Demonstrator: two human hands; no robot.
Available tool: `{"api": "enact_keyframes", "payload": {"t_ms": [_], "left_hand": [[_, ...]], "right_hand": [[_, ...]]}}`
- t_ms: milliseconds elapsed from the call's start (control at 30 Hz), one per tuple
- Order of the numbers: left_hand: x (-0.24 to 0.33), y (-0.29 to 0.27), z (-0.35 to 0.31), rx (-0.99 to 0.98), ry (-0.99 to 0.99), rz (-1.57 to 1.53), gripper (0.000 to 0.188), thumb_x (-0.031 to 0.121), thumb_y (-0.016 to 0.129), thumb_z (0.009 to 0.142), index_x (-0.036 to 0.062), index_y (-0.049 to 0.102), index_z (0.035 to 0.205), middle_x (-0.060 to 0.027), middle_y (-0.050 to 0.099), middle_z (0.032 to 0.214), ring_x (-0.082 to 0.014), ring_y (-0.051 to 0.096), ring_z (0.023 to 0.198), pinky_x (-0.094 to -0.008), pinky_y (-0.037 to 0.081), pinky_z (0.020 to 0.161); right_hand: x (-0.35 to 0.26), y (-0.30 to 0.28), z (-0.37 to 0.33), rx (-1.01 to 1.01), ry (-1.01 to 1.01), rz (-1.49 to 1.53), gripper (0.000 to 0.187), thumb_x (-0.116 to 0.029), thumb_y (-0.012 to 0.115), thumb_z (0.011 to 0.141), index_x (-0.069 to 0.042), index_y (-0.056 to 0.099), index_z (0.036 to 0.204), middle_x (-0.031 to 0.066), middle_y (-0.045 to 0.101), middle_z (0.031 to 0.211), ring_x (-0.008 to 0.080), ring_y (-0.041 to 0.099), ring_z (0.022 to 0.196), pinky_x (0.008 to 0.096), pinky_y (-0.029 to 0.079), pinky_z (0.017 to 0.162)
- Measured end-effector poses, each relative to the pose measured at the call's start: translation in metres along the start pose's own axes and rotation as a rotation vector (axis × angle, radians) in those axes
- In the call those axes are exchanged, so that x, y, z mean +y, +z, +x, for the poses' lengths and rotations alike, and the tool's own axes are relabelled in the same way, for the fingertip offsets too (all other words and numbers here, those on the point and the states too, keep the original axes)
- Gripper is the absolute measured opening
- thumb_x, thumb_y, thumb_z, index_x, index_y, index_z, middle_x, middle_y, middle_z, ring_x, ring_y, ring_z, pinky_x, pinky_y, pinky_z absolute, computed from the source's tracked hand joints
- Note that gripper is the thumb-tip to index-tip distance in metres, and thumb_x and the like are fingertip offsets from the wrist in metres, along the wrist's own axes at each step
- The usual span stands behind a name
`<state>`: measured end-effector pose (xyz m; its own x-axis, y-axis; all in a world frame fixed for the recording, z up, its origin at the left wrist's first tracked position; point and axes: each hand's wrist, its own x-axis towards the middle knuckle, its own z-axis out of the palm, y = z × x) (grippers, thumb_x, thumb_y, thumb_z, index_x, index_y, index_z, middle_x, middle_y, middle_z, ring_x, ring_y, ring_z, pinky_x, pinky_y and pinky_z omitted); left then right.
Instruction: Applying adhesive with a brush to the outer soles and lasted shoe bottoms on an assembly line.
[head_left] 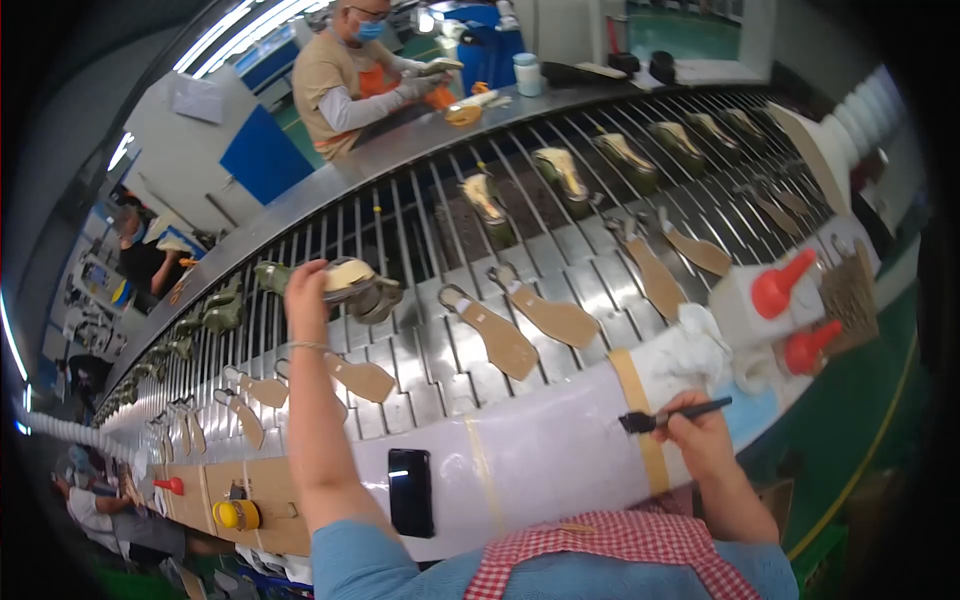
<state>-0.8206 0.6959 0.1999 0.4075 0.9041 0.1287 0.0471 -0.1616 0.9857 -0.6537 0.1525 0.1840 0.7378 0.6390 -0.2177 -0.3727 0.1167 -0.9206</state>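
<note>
My left hand (pixel 308 290) reaches out over the conveyor and grips a dark green shoe upper (pixel 372 300) at its edge. The upper lies with its pale underside up. In my right hand (pixel 705 440), over the covered worktop, is a black-handled brush (pixel 640 422) with dark bristles pointing left. Several tan shoe soles (pixel 495 340) rest on the metal slats of the near conveyor. More green shoe uppers (pixel 560 175) sit on the rods of the far conveyor, pale side up.
A black phone (pixel 410 490) lies on the white-covered worktop (pixel 540 430). White containers (pixel 745 300) with red nozzles (pixel 785 283) and a white cloth (pixel 690 350) stand at right. A yellow-lidded jar (pixel 236 514) is at left. Across the conveyor, a person (pixel 345 90) handles a shoe.
</note>
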Motion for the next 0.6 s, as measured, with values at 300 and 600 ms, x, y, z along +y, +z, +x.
{"api": "enact_keyframes", "payload": {"t_ms": [300,600], "left_hand": [[0.09,0.018,-0.149,-0.73,-0.39,-0.136,0.031,0.016,0.057,0.078,-0.0039,0.061,0.101,-0.0105,0.065,0.091,-0.0171,0.064,0.079,-0.0274,0.053,0.073],[-0.007,0.089,-0.246,-0.655,-0.648,0.091,0.049,0.05,0.057,0.085,0.0058,0.056,0.106,-0.0049,0.062,0.091,-0.0145,0.059,0.078,-0.0283,0.049,0.066]], "right_hand": [[-0.093,-0.087,-0.026,0.382,-0.452,-0.616,0.018,-0.004,0.071,0.077,-0.002,0.059,0.09,-0.0004,0.058,0.081,0.007,0.054,0.078,0.0217,0.043,0.072],[-0.084,-0.153,-0.018,0.46,-0.416,-1.23,0.025,-0.012,0.075,0.069,-0.003,0.063,0.089,0.012,0.064,0.081,0.0272,0.062,0.08,0.0355,0.047,0.072]]}}
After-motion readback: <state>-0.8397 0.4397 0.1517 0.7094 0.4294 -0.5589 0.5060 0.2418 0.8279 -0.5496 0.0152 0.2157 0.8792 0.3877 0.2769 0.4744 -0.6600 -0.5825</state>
